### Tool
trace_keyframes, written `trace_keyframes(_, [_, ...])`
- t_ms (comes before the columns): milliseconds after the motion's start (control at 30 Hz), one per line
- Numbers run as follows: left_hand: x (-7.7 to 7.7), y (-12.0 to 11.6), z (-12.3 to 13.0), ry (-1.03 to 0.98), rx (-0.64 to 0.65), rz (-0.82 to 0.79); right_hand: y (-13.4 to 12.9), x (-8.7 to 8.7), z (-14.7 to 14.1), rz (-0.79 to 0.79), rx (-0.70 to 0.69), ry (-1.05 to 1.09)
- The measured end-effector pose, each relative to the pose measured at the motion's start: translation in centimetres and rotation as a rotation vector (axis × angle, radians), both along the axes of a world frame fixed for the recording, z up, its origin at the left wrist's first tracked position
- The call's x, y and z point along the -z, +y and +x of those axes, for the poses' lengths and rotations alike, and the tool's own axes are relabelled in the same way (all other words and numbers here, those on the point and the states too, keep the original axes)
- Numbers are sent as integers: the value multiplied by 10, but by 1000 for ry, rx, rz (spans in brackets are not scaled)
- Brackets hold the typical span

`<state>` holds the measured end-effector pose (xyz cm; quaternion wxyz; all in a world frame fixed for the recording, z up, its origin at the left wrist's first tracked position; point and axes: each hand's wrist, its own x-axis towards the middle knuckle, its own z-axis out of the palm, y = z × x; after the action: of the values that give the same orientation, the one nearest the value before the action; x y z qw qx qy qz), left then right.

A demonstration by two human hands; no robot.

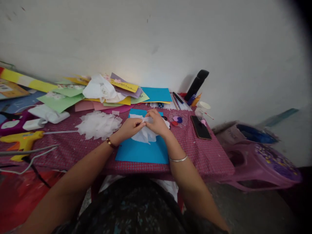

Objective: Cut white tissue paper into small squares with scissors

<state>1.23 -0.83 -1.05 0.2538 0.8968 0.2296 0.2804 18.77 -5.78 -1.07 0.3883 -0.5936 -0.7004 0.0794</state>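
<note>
My left hand [130, 129] and my right hand [156, 123] meet over a blue sheet of card [143, 152] in front of me. Thin white tissue paper [145, 136] is pinched between the fingers of both hands, and its loose edges spread out below and beside them. The fingertips sit close together, so part of the paper is hidden. A heap of cut white tissue pieces [98, 125] lies just left of my left hand. To the right of my right hand are small red, pink and dark blue round pieces [177, 120].
A yellow glue gun [23, 143] with its cord lies at the left. Coloured cards [60, 100] and crumpled white tissue [101, 89] are piled at the back. A phone [201, 127] rests near the right edge. Beyond it stands a pink plastic stool [243, 162].
</note>
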Motion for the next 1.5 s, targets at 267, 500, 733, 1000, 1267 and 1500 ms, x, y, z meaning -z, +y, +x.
trace_keyframes(267, [0, 5, -2, -38, -62, -2, 6, 8, 15, -145, 268, -49])
trace_keyframes(500, [4, 18, -3, -393, -171, -325, 3, 6, 23, -187, 314, -41])
trace_keyframes(733, [3, 14, -1, -521, -99, -531, 3, 7, 9, -147, 163, 5])
trace_keyframes(1000, [-8, 12, -7, -782, 73, -874, 9, 11, 12, -140, 314, 72])
trace_keyframes(1267, [-10, 32, -13, -969, -181, -910, 10, 8, 27, -82, 401, 252])
trace_keyframes(1500, [-10, 40, -19, -876, -533, -803, 9, 4, 31, -33, 387, 445])
